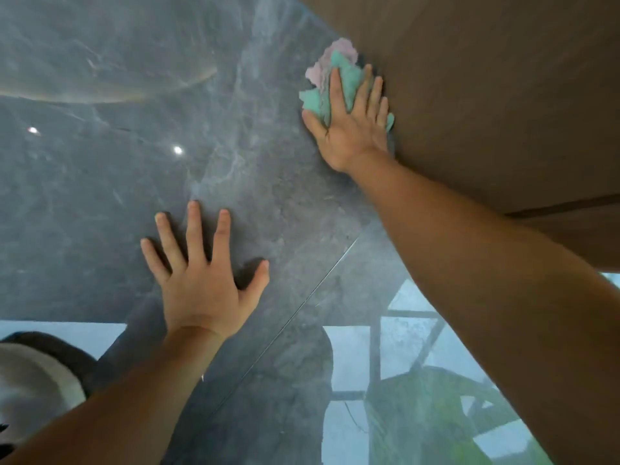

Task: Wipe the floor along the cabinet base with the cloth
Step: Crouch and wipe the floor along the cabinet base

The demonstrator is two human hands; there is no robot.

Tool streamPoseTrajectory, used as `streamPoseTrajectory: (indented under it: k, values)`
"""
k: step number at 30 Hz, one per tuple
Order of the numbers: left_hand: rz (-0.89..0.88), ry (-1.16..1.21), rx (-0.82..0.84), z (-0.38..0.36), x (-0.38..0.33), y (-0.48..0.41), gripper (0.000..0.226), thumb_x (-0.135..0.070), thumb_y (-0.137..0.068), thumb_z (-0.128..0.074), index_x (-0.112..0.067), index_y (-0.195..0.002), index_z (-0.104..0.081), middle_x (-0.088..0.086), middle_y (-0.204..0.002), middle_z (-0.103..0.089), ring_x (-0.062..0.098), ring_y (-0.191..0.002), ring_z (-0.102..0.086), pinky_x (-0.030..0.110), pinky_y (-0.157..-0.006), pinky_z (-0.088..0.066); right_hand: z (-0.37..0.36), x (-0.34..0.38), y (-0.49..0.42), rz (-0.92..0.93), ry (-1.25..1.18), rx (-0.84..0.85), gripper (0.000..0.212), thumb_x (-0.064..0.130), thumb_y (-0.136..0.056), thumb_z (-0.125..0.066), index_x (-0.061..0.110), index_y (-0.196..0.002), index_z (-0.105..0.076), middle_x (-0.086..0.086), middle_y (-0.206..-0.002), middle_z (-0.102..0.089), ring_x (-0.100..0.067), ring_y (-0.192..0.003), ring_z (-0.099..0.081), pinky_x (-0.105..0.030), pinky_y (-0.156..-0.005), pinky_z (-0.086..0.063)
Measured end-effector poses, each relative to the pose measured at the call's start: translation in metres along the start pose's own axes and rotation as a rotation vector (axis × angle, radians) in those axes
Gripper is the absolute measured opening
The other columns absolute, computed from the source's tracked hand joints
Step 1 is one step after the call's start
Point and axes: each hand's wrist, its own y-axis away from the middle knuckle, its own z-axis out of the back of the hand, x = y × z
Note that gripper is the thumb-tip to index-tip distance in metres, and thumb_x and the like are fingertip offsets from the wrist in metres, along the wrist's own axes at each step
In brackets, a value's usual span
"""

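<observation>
A crumpled green and pink cloth (pixel 335 67) lies on the glossy grey marble floor (pixel 134 179), right against the base of the brown cabinet (pixel 486 95). My right hand (pixel 352 125) presses flat on the cloth with its fingers spread over it, fingertips touching the cabinet's bottom edge. My left hand (pixel 201 280) rests flat on the bare floor nearer to me, fingers spread, holding nothing.
The cabinet face fills the upper right and runs diagonally down to the right edge. A thin tile joint (pixel 302 303) crosses the floor diagonally. The polished floor mirrors a window and plants at lower right. A white and dark object (pixel 37 370) sits at the lower left.
</observation>
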Motion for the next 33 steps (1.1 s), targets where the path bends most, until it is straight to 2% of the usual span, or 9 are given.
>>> streamPoseTrajectory:
  k: [4, 7, 10, 14, 19, 22, 25, 29, 33]
  values:
    - [-0.001, 0.005, 0.028, 0.003, 0.002, 0.0, 0.091, -0.074, -0.083, -0.038, -0.022, -0.157, -0.028, 0.016, -0.168, -0.015, 0.053, -0.152, -0.006, 0.068, -0.12, -0.002, -0.013, -0.041, 0.105, 0.191, 0.066, 0.015, 0.077, 0.068, -0.094, -0.027, 0.029, -0.157, -0.009, -0.026, -0.164, -0.001, -0.042, -0.151, -0.002, -0.054, -0.122, -0.011]
    - [0.001, 0.007, 0.052, 0.007, -0.001, 0.0, 0.091, -0.073, -0.083, -0.038, -0.022, -0.157, -0.026, 0.017, -0.168, -0.015, 0.054, -0.151, -0.006, 0.07, -0.119, -0.003, -0.027, -0.074, 0.23, 0.219, 0.031, 0.094, 0.077, 0.068, -0.093, -0.03, 0.029, -0.157, -0.014, -0.027, -0.163, -0.007, -0.044, -0.151, -0.005, -0.058, -0.12, -0.019]
    - [-0.002, -0.023, 0.075, 0.009, -0.001, 0.0, 0.092, -0.074, -0.083, -0.037, -0.021, -0.157, -0.025, 0.018, -0.167, -0.015, 0.055, -0.151, -0.007, 0.072, -0.118, -0.006, -0.033, -0.084, 0.299, 0.248, 0.074, 0.21, 0.082, 0.072, -0.091, -0.028, 0.03, -0.157, -0.007, -0.028, -0.162, -0.008, -0.047, -0.15, -0.004, -0.063, -0.117, -0.023]
    - [0.019, -0.03, 0.086, 0.008, 0.001, 0.001, 0.092, -0.076, -0.084, -0.033, -0.021, -0.158, -0.023, 0.017, -0.168, -0.013, 0.054, -0.151, -0.005, 0.071, -0.118, -0.004, -0.029, -0.055, 0.214, 0.337, 0.046, 0.12, 0.083, 0.073, -0.089, -0.03, 0.029, -0.157, -0.01, -0.03, -0.162, -0.008, -0.049, -0.149, -0.008, -0.06, -0.119, -0.014]
    - [0.019, 0.005, 0.063, 0.01, -0.004, 0.0, 0.09, -0.074, -0.084, -0.037, -0.023, -0.157, -0.026, 0.016, -0.168, -0.015, 0.053, -0.152, -0.005, 0.069, -0.12, -0.003, 0.005, -0.009, 0.021, 0.102, -0.012, 0.078, 0.085, 0.074, -0.089, -0.026, 0.03, -0.157, -0.002, -0.023, -0.164, 0.008, -0.044, -0.15, 0.007, -0.057, -0.122, -0.001]
    - [0.003, 0.017, 0.03, 0.004, 0.0, -0.001, 0.09, -0.074, -0.083, -0.039, -0.023, -0.157, -0.027, 0.017, -0.168, -0.017, 0.054, -0.152, -0.006, 0.069, -0.12, -0.003, 0.009, -0.003, -0.016, 0.039, -0.021, 0.101, 0.085, 0.075, -0.088, -0.024, 0.031, -0.157, -0.002, -0.022, -0.164, 0.01, -0.043, -0.151, 0.009, -0.057, -0.122, 0.001]
    - [0.001, 0.011, 0.026, 0.002, 0.001, 0.0, 0.09, -0.075, -0.084, -0.035, -0.024, -0.157, -0.026, 0.016, -0.168, -0.016, 0.053, -0.152, -0.006, 0.069, -0.12, -0.003, 0.0, -0.02, 0.036, 0.166, 0.037, 0.03, 0.079, 0.071, -0.091, -0.023, 0.031, -0.157, -0.005, -0.023, -0.164, 0.005, -0.043, -0.151, 0.003, -0.056, -0.122, -0.005]
    - [-0.004, -0.013, 0.018, -0.002, 0.001, 0.0, 0.09, -0.078, -0.085, -0.03, -0.025, -0.157, -0.024, 0.016, -0.167, -0.016, 0.053, -0.151, -0.007, 0.069, -0.119, -0.004, -0.026, -0.064, 0.201, 0.198, -0.016, 0.024, 0.074, 0.069, -0.093, -0.03, 0.035, -0.156, -0.013, -0.025, -0.163, -0.009, -0.043, -0.151, -0.008, -0.056, -0.121, -0.015]
    - [-0.014, -0.035, 0.001, -0.008, 0.004, 0.0, 0.091, -0.079, -0.084, -0.029, -0.026, -0.157, -0.021, 0.015, -0.167, -0.016, 0.052, -0.151, -0.007, 0.068, -0.118, -0.002, -0.039, -0.084, 0.287, 0.176, 0.049, 0.167, 0.079, 0.075, -0.092, -0.022, 0.035, -0.157, -0.001, -0.021, -0.164, 0.003, -0.042, -0.151, 0.008, -0.056, -0.122, -0.006]
